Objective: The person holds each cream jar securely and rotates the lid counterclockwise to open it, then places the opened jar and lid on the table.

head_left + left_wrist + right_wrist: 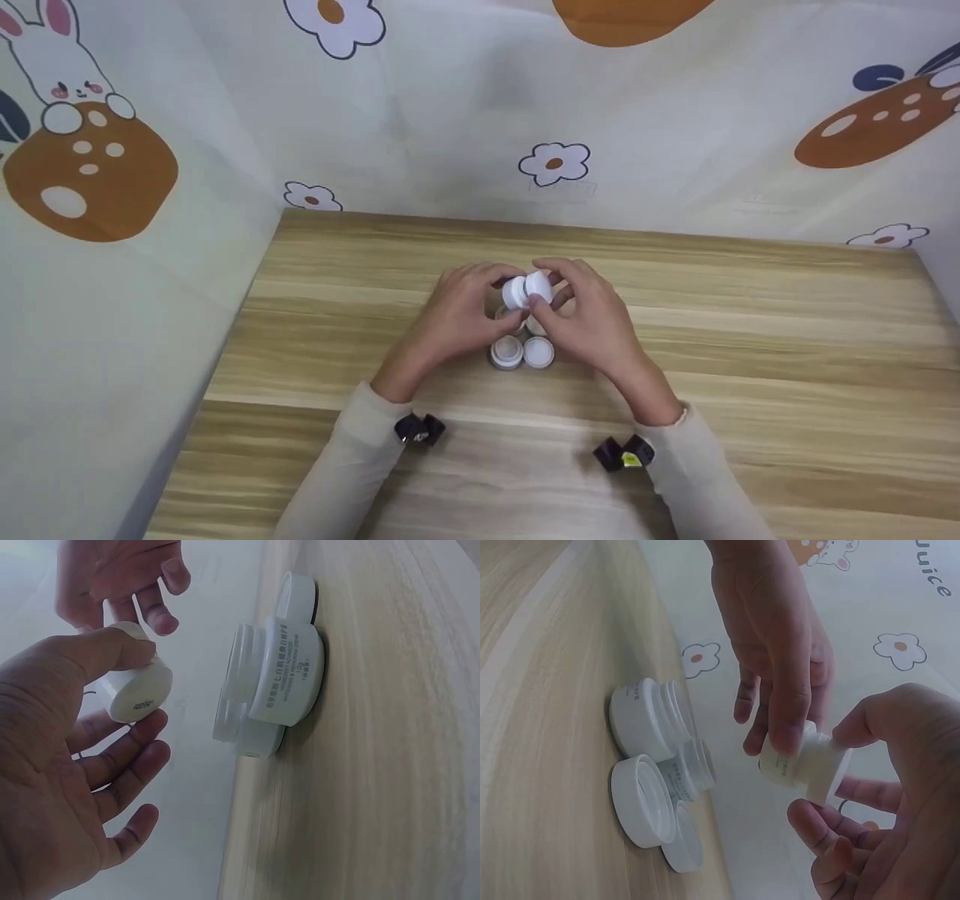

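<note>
Over the middle of the wooden table [750,330] both hands meet. My left hand [501,294] pinches a small white cream jar [514,294] between thumb and fingers; the same jar [133,696] fills the left wrist view. My right hand [559,294] grips its white lid [538,284] against the jar's mouth. In the right wrist view the lid [831,765] meets the jar [784,763]. Below the hands two open white jars [641,716] [686,765] and two loose lids [639,801] [682,844] lie close together on the wood.
Cloth walls printed with flowers [553,163] and a rabbit close in the table at the back and on both sides. Black wrist cameras [420,430] [624,454] sit on both cream sleeves. Bare wood shows to the left and right of the jar cluster [523,351].
</note>
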The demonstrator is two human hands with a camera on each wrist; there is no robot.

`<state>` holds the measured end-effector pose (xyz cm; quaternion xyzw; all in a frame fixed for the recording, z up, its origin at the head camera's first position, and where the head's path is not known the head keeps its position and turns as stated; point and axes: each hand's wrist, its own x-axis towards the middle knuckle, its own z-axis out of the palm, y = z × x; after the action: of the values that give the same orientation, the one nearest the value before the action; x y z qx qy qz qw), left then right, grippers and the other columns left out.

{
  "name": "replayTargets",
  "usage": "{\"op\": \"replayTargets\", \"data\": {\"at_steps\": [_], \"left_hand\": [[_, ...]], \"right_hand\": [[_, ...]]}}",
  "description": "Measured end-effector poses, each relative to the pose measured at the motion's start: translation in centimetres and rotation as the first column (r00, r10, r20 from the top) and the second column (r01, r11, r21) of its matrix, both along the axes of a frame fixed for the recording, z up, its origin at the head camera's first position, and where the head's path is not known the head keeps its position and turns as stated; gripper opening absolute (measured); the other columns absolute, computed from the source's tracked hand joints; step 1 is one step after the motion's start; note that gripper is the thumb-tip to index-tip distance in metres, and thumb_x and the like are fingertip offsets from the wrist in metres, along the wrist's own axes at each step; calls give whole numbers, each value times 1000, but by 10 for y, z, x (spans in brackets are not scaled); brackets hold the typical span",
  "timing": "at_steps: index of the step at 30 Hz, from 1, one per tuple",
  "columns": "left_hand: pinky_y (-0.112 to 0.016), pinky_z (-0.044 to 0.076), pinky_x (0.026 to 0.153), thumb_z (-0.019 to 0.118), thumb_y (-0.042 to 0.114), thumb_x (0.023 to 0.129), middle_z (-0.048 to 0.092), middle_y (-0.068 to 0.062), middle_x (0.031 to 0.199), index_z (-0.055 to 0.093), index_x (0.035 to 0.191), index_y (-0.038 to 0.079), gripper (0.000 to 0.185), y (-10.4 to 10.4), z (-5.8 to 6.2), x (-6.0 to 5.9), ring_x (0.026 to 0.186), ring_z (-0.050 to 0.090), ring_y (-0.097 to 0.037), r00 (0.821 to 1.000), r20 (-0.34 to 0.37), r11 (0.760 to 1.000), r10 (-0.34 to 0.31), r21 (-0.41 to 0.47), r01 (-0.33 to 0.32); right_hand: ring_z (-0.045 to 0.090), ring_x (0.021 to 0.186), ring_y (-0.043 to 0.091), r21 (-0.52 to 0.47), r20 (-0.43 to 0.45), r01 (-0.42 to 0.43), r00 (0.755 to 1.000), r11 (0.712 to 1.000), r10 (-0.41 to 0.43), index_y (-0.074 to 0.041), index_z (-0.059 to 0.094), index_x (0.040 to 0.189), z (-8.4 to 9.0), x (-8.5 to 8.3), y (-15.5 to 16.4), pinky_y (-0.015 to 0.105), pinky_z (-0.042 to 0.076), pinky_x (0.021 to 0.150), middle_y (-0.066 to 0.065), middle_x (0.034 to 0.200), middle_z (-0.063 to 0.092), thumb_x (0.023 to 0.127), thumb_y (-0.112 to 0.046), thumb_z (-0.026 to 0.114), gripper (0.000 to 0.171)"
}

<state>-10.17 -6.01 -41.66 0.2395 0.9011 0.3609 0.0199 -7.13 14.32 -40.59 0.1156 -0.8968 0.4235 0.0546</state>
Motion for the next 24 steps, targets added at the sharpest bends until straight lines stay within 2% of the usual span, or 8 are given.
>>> {"op": "replayTargets", "data": {"at_steps": [5, 15, 21, 24], "left_hand": [[-48, 44, 106, 83, 28, 90, 78, 3, 126, 73, 129, 18, 42, -1, 0, -2, 118, 69, -18, 1000, 0, 1000, 6, 8, -6], [-49, 47, 110, 83, 27, 89, 81, 1, 118, 73, 128, 14, 42, -5, -3, -5, 115, 73, -19, 1000, -10, 999, 25, 40, -25], [-49, 44, 112, 82, 26, 90, 79, -1, 121, 69, 132, 14, 45, -7, -7, -6, 117, 72, -20, 998, 31, 998, 48, 39, -49], [-48, 45, 113, 82, 26, 90, 78, -2, 123, 67, 132, 15, 46, -8, -9, -7, 119, 71, -20, 997, 38, 995, 73, 66, -75]], "right_hand": [[74, 85, 22, -32, 3, 12, 1000, 999, -12, -9, 71, 132, -1, -2, 0, 52, 58, 87, 11, 113, 75, 94, -18, 77, 40], [77, 88, 22, -75, 62, 17, 998, 997, -13, -9, 70, 130, -3, -5, 2, 51, 59, 88, 9, 113, 78, 93, -21, 78, 40], [78, 92, 25, -105, 101, 12, 995, 994, -2, -4, 66, 129, -7, -8, 9, 50, 60, 90, 11, 116, 76, 92, -18, 79, 41], [77, 93, 26, -120, 120, 13, 993, 993, 2, -2, 64, 130, -10, -11, 11, 49, 61, 89, 13, 118, 75, 92, -16, 79, 43]]}}
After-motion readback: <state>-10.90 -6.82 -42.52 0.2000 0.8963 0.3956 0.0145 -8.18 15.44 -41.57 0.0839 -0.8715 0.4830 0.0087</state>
